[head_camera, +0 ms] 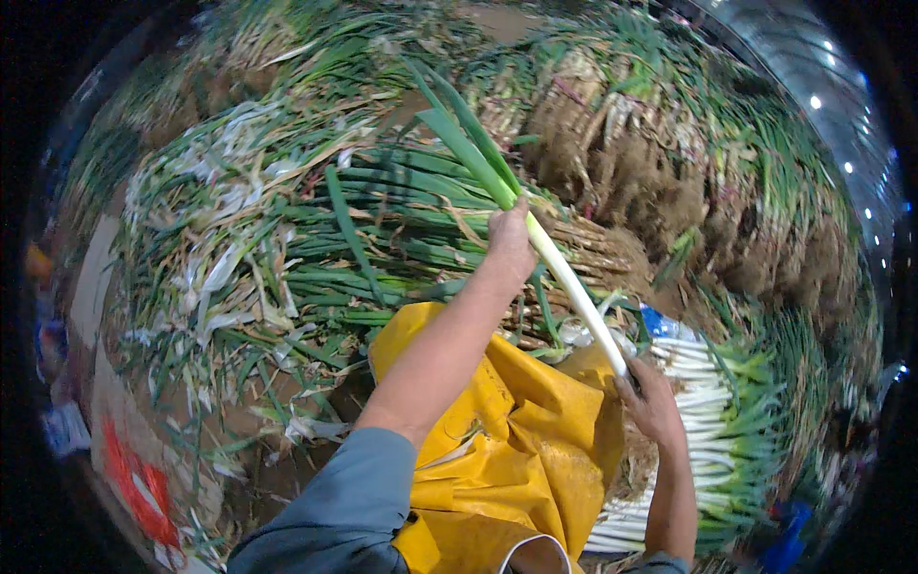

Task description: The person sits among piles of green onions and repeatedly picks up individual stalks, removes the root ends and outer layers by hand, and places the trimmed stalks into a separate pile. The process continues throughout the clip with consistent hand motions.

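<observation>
One long green onion [574,283], its stalk white and clean, slants across the space above my lap. My left hand [510,233] grips it where the white stalk turns to green leaves. Around the root end my right hand [645,398] is closed, hiding the tip. Below the stalk spreads a yellow waterproof apron [516,438]. Beyond my left hand lies a heap of untrimmed green onions [409,208], leaves to the left and brown roots to the right. Beside my right forearm, white-stalked onions [706,430] are stacked in rows with their leaves pointing right.
Peeled leaf scraps [222,194] cover the ground on the left. Bundles of onions with soil-caked roots [645,172] stand at the far right. A red plastic piece [140,481] lies on flat cardboard [107,387] at lower left. Something blue [785,534] sits at lower right.
</observation>
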Demonstrator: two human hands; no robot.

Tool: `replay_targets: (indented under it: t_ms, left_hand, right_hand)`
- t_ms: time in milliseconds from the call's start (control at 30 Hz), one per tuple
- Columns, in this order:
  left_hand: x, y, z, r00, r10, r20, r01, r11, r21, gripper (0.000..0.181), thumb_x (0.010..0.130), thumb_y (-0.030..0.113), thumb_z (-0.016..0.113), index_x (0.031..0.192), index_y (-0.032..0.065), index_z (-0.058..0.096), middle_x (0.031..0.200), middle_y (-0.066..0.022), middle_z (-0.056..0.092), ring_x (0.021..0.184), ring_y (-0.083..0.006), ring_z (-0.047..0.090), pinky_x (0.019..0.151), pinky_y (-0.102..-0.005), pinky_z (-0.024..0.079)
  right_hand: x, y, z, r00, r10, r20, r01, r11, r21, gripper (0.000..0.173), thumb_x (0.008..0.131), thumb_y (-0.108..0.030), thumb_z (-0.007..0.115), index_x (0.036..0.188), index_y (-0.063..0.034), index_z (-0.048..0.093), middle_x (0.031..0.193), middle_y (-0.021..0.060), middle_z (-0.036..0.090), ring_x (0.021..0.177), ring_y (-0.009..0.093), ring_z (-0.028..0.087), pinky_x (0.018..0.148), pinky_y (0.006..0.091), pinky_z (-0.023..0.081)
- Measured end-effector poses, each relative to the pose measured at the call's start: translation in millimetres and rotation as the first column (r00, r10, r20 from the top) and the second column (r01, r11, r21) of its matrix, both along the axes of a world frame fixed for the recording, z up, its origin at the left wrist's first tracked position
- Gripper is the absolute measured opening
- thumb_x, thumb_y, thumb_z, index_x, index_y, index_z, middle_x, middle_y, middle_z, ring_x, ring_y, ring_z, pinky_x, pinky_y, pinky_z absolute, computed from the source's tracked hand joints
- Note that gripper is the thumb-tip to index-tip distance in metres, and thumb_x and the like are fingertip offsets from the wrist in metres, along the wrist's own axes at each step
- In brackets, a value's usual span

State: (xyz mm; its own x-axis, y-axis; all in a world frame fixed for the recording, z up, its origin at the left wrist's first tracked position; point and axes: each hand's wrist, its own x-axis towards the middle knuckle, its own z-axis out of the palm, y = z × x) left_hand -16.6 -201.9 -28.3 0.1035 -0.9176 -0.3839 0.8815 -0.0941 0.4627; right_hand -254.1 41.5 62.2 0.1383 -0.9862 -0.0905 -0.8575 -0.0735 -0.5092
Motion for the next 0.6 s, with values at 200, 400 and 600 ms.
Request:
replay_targets:
  t_ms: [200,400,600]
  left_hand:
    - [-4,0,-9,0.886,-0.205,0.415,0.307,0.932,-0.193,0.028,0.108,0.027,0.052,0.114,0.0032,0.063,0.098,-0.0089,0.062,0.09,-0.0235,0.059,0.088,-0.0416,0.05]
    - [-61,60,57,0.835,-0.511,0.203,0.545,0.719,-0.431,0.038,0.108,0.023,0.056,0.14,0.0018,0.052,0.136,-0.0153,0.062,0.122,-0.0261,0.061,0.107,-0.0413,0.049]
    - [-68,74,60,0.651,-0.612,0.448,0.759,0.528,-0.382,0.043,0.107,0.028,0.058,0.14,0.0002,0.054,0.129,-0.0137,0.067,0.119,-0.0231,0.065,0.093,-0.036,0.055]
  right_hand:
    - [-2,-19,-11,0.912,-0.004,0.41,-0.089,0.974,0.208,0.063,0.096,-0.041,0.069,0.142,0.0011,0.055,0.12,0.0156,0.068,0.104,0.021,0.064,0.09,0.0369,0.052]
    - [0,-2,-29,0.656,-0.185,0.732,0.105,0.982,0.155,0.059,0.089,-0.034,0.074,0.133,0.003,0.062,0.112,0.0131,0.071,0.097,0.02,0.066,0.087,0.035,0.053]
    - [-24,60,-21,0.51,-0.349,0.786,0.452,0.886,0.1,0.058,0.092,-0.019,0.075,0.142,0.0052,0.058,0.095,0.0065,0.068,0.073,0.012,0.063,0.064,0.0278,0.055]
